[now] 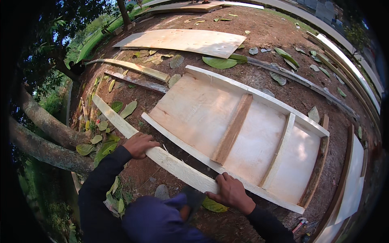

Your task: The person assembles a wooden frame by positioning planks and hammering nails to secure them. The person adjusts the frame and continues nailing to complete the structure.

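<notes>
A long pale wooden plank (174, 165) lies across in front of me, held in both hands. My left hand (140, 145) is closed over it near its middle. At its right end, my right hand (232, 192) grips it with the fingers over the end and the thumb below. Just beyond the plank, a plywood panel (194, 107) rests on the ground with pale boards along its two long edges. A brown crosspiece (233, 129) and a pale crosspiece (279, 152) span it, and a brown board (316, 172) closes its right end.
Another plywood sheet (186, 40) lies farther off, with loose boards (129, 69) nearby. A weathered plank (300, 81) stretches behind the panel. Tree trunks (52, 150) stand at the left. At the lower right are a hammer (300, 223) and another framed panel (351, 178). Leaves (219, 62) litter the soil.
</notes>
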The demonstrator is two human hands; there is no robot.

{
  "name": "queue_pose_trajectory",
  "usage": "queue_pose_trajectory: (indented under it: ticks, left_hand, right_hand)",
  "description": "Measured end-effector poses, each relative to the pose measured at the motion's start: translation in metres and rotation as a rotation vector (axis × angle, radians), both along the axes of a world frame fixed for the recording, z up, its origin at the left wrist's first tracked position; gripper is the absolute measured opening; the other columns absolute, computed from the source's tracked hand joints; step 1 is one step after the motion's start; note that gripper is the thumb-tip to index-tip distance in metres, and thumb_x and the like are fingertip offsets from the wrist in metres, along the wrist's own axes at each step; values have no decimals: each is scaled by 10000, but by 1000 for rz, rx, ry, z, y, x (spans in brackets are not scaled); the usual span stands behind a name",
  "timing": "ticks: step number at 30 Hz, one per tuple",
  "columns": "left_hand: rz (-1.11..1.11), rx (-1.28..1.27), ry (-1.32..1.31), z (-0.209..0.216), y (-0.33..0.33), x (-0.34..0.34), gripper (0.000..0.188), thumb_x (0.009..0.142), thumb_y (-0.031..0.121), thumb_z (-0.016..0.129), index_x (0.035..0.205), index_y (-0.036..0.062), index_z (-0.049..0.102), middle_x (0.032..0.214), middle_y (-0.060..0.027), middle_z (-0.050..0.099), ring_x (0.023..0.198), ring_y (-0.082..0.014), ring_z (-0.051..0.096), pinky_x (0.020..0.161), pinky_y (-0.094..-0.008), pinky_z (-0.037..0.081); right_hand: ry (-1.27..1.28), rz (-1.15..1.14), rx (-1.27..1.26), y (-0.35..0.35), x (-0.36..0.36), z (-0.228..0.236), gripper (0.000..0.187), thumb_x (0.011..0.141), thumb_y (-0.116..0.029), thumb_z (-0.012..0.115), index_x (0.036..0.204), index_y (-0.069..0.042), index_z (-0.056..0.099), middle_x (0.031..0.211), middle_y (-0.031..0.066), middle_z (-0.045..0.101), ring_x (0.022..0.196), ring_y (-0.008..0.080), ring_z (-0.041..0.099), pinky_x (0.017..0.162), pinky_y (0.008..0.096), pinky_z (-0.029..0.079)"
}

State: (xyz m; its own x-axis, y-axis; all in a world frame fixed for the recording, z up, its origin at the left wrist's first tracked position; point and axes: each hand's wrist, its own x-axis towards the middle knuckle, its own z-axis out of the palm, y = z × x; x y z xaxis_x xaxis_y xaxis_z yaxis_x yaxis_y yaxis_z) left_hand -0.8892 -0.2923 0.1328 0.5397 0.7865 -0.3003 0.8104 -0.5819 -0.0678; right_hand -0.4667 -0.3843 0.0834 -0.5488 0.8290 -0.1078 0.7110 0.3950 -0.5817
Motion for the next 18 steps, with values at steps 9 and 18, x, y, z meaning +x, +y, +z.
queue_pose_trajectory:
  ticks: [9,18]
  left_hand:
    - [-2,-17,-19,-39,37,-40,566,724,89,769,1262,206,639,1162,-85,607,1209,-303,581,1091,-513,410]
    - [28,56,-62,-77,39,-77,615,724,135,809,1284,216,570,1148,-72,572,1197,-293,579,1086,-561,423]
  right_hand:
    - [12,-32,-100,-2,-67,-45,747,867,-572,711,1286,12,507,1061,198,611,984,373,668,758,475,574]
    - [90,-85,94,3,-97,-64,818,684,-369,890,1311,-4,511,1313,218,577,1200,399,568,1004,488,464]
